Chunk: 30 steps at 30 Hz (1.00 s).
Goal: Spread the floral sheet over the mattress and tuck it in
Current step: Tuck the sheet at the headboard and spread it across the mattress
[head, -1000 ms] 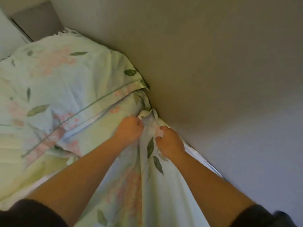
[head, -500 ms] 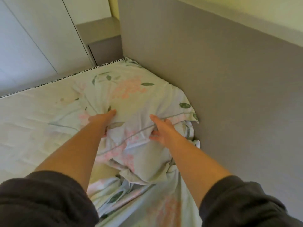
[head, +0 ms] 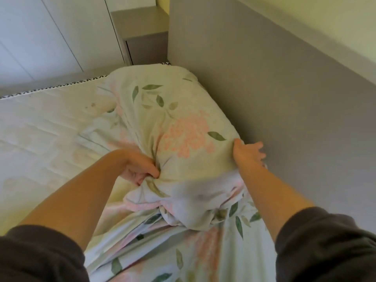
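Two hands work the floral sheet [head: 173,123] at a corner of the mattress [head: 40,143]

Most of the mattress lies bare on the left, its quilted white top uncovered out to the patterned piping along the far edge. A tall grey panel [head: 284,98] runs along the right side, tight against the bed, so there is almost no room between it and the mattress edge. White cupboard doors [head: 40,37] and a grey shelf unit [head: 142,31] stand beyond the far edge.

The sheet covers only the right-hand strip of the mattress. It is pulled up over the far right corner, and it lies bunched and twisted in the middle of the view, with loose folds trailing back toward the person.

Both arms reach forward, bare from the dark sleeves [head: 325,247] pushed up near the elbows. The left hand [head: 140,167] is turned palm up, its fingers curled tight around a gathered wad of sheet. The right hand [head: 247,152] is at the sheet's edge just beside the panel, fingers straight and slightly spread toward the panel, thumb touching the cloth, gripping nothing.
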Available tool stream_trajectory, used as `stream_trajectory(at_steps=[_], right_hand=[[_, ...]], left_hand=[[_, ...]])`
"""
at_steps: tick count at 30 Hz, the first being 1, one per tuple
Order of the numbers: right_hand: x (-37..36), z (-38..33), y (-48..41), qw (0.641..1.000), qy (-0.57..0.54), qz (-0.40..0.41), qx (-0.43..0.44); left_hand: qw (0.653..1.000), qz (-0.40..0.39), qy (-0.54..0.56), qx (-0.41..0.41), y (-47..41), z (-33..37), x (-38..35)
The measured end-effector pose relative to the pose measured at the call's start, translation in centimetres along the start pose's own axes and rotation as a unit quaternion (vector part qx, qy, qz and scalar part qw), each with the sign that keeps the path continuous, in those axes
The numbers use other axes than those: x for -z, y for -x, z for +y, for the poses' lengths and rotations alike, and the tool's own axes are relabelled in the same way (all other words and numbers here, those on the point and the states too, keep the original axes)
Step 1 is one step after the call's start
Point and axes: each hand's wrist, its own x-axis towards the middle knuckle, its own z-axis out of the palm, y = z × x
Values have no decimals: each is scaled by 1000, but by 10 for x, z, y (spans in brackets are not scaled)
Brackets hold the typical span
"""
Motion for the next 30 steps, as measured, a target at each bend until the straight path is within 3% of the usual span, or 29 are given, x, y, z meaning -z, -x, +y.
stream_trajectory(at_steps=[2, 6, 7, 9, 11, 14, 16, 19, 23, 25, 27, 29, 30], right_hand=[[1, -3, 0, 991, 100, 9, 91], [-16, -5, -1, 957, 140, -172, 189], [-20, -3, 1, 951, 174, -165, 197], [-27, 1, 1, 936, 239, -114, 231], [-30, 5, 2, 922, 264, -89, 268], [-27, 4, -2, 924, 249, -97, 275], [-24, 1, -10, 938, 199, -135, 248], [-24, -3, -16, 965, 5, -228, 133], [-10, -7, -25, 945, -111, -287, 110], [8, -4, -28, 923, -80, -365, 87], [26, 8, -30, 891, 31, -451, 42], [31, 22, -35, 882, 103, -460, 6], [29, 28, -38, 892, 80, -444, -3]], left_hand=[[992, -20, -108, 66, -1, -9, -4], [963, 167, -181, 108, -18, -22, 4], [957, 233, -147, 95, -25, -26, 11], [933, 356, 26, 35, -38, -26, 20], [882, 417, 214, -47, -47, -18, 30], [856, 446, 243, -97, -53, 2, 42], [863, 446, 223, -86, -55, 16, 38], [868, 453, 189, -69, -62, 23, 36], [858, 438, 209, -171, -46, 30, 40], [905, 332, 205, -170, -24, 23, 43], [970, 184, 135, -80, -4, 5, 41], [994, 90, 57, 34, 6, -12, 39], [993, 88, 56, 61, 6, -20, 39]])
